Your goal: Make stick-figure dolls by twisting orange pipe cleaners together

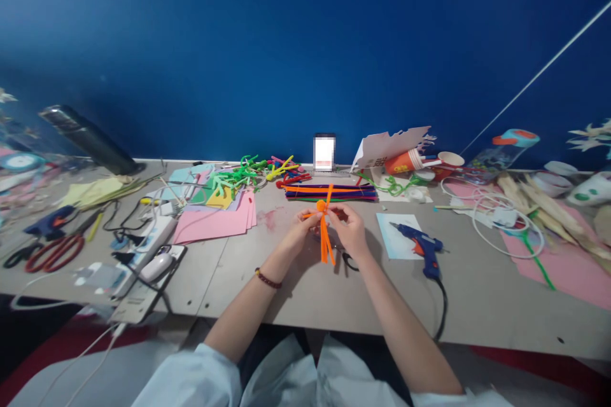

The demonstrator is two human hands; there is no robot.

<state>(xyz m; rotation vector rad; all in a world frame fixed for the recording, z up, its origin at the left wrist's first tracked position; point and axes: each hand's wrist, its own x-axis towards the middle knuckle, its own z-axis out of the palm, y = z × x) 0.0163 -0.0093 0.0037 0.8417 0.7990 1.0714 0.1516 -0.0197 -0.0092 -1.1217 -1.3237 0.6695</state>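
1. An orange craft piece (324, 230) shows a round knob (320, 205) near its top, one strand rising above and several hanging straight below.
2. The left hand (304, 226) and right hand (349, 227) pinch it between them, over the tabletop (258, 296).
3. Behind lies a multicolored bundle (352, 192); at right, a blue glue gun (424, 245) rests partly on a pale sheet (389, 247).

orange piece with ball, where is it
In the head view, the orange piece is just right of centre, in both hands, nearer than the coloured bundle.

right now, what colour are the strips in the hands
The strips are orange, shown best in the head view.
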